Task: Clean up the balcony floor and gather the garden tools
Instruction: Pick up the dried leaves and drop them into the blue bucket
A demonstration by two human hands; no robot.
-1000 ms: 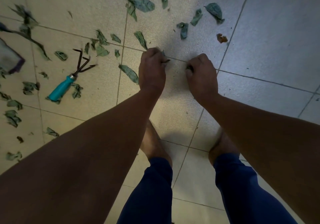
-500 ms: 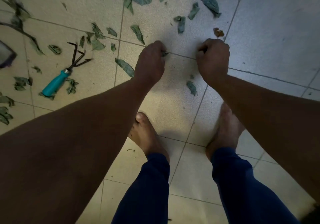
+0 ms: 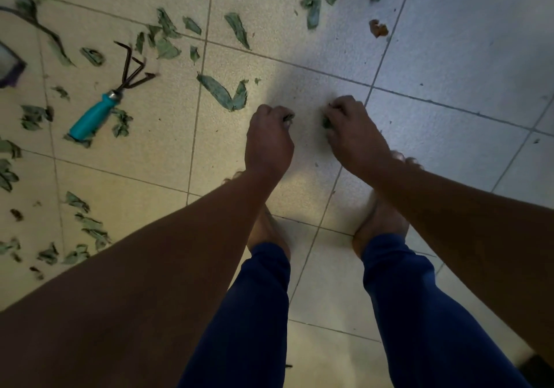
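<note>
"Where are your hands?"

"Both are low over the tiled floor (image 3: 449, 43), just ahead of my bare feet. My left hand (image 3: 268, 142) has its grip curled round green leaf scraps; my right hand (image 3: 352, 134) pinches another leaf piece."

"And the tool?"

"The hand rake (image 3: 105, 104) lies flat, well off to my left among scattered leaves (image 3: 221, 92). Its long axis runs diagonally: the teal handle is nearer me, and the dark prongs point away and to the right."
</note>
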